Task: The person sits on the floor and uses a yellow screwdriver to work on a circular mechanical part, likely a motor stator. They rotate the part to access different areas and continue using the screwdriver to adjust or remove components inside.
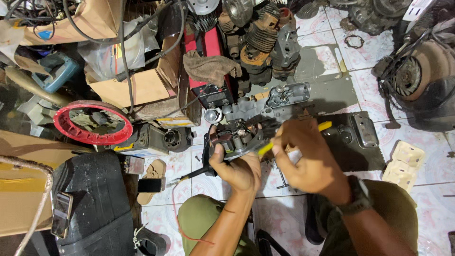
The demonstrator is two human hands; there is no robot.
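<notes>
My left hand (236, 167) grips a round metal engine part with copper coils, a stator plate (237, 136), held over my knees. My right hand (303, 159) is closed around a yellow-handled tool (325, 126), whose other yellow end shows by the plate's right edge. The tool's tip is hidden behind the plate and my fingers. A black watch sits on my right wrist. A black cable runs from the plate down to the left.
A grey engine casing (284, 97) lies on a dark mat just beyond the plate. Rusty engine cylinders (258, 40), a red meter box (213, 90), cardboard boxes, a red ring (92, 122), a black seat (92, 199), a phone (61, 214) and a wheel hub (417, 71) crowd the tiled floor.
</notes>
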